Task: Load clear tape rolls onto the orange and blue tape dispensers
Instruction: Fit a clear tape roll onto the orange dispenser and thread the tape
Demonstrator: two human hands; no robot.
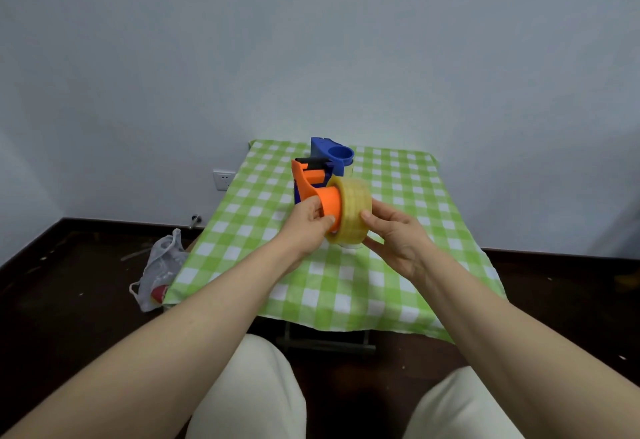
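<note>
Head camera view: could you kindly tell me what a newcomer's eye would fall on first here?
The bright orange plastic tape dispenser, gripped by the left hand above the table's middle, with the clear yellowish tape roll around its hub, held by the right hand. Next, the blue plastic tape dispenser standing behind them on the green-and-white checked tablecloth, and the white plastic bag on the dark floor to the left.

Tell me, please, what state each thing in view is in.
Orange dispenser: gripped by the left hand.
Tape roll: partly on the orange hub, held by the right hand.
Blue dispenser: resting on the table, untouched.
Plastic bag: slumped on the floor.
</note>
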